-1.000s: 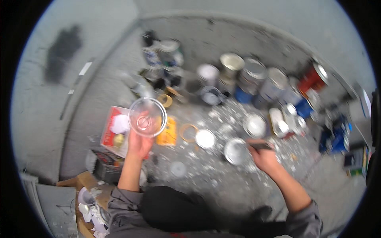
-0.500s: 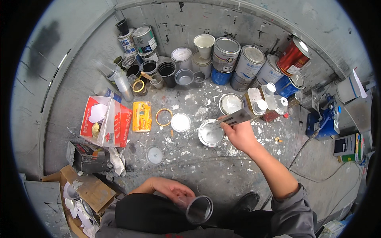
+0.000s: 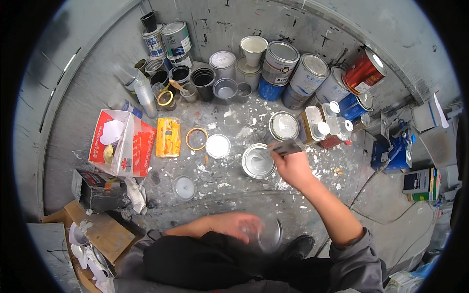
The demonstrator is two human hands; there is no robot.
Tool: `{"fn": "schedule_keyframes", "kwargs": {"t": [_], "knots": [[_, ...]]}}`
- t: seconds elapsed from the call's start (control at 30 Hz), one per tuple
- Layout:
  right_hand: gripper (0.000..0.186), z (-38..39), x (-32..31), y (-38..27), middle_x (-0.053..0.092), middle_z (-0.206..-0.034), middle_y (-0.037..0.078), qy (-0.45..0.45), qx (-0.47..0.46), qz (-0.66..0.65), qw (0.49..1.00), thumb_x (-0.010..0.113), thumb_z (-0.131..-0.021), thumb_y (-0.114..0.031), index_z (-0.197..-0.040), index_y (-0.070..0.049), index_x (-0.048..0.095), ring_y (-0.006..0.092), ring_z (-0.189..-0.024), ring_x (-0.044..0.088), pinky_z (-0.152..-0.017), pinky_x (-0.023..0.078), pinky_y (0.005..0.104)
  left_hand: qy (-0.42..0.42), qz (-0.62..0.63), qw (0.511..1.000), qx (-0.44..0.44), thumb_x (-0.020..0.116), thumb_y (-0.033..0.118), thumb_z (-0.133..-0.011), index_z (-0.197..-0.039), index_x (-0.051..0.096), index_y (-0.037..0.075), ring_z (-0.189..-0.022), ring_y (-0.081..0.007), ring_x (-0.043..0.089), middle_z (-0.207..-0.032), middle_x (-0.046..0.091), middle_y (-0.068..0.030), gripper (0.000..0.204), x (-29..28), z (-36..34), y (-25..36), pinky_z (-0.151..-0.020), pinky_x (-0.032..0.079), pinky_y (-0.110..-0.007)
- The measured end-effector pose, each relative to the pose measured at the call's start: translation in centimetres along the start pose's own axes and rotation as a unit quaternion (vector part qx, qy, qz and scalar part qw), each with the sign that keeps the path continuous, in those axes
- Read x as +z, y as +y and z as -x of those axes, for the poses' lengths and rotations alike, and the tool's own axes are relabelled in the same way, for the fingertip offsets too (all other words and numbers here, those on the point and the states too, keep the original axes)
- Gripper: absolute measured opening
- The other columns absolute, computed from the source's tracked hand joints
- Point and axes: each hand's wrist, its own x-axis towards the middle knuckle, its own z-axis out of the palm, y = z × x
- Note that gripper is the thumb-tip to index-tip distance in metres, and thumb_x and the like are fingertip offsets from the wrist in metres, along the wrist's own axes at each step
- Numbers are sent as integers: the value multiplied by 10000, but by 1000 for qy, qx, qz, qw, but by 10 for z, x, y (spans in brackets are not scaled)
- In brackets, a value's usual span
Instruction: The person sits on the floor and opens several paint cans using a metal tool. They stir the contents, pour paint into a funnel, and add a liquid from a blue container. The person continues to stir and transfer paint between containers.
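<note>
My right hand (image 3: 294,168) is closed on a flat metal stirring stick (image 3: 287,147) with slots in it. The stick's lower end reaches into an open can (image 3: 250,168) of whitish-grey paint on the floor. Low in front of me, my left hand (image 3: 235,225) has its fingers curled round a clear plastic cup (image 3: 271,236), tilted and blurred by motion. Behind the open can stands a lidded tin (image 3: 284,126). A round white lid (image 3: 218,146) and a clear plastic lid (image 3: 184,187) lie to its left.
Paint cans (image 3: 279,58) and mixing cups (image 3: 225,90) line the back wall. Solvent bottles (image 3: 321,128) stand right of the tin. At left are a yellow packet (image 3: 168,137), a tape roll (image 3: 196,138), a red-and-white box (image 3: 139,152) and a cardboard box (image 3: 100,229) of waste.
My left hand has moved up and to the right with the cup, toward the open can. The right hand keeps the stick at the can, its handle more upright.
</note>
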Motion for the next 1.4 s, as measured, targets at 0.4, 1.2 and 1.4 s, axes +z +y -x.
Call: {"fn": "schedule_keyframes", "kwargs": {"t": [0.4, 1.2, 1.4], "knots": [[159, -18, -14, -13, 738, -899, 166, -104, 129, -109, 980, 729, -941, -60, -1083, 5, 754, 278, -831, 723, -760, 578, 407, 309, -170, 928, 119, 852, 49, -818, -1503, 490, 62, -1383, -264, 561, -1459, 586, -117, 775, -40, -71, -41, -1128, 474, -405], [217, -6, -20, 8, 773, -1038, 175, -64, 45, -8, 997, 737, -943, -86, -1152, -29, 756, 311, -932, 742, -824, 569, 404, 471, -454, 741, 151, 759, 65, -882, -1458, 515, 80, -1233, -391, 625, -1364, 627, -165, 626, -43, -149, -34, -994, 531, -475], [200, -2, -15, -5, 761, -941, 149, -45, 45, -16, 998, 724, -956, -83, -1146, -31, 755, 279, -848, 733, -771, 568, 391, 601, -71, 765, 220, 683, 79, -1026, -1365, 586, 6, -1030, -141, 665, -1220, 668, -105, 360, -54, -54, -74, -885, 557, -304]]}}
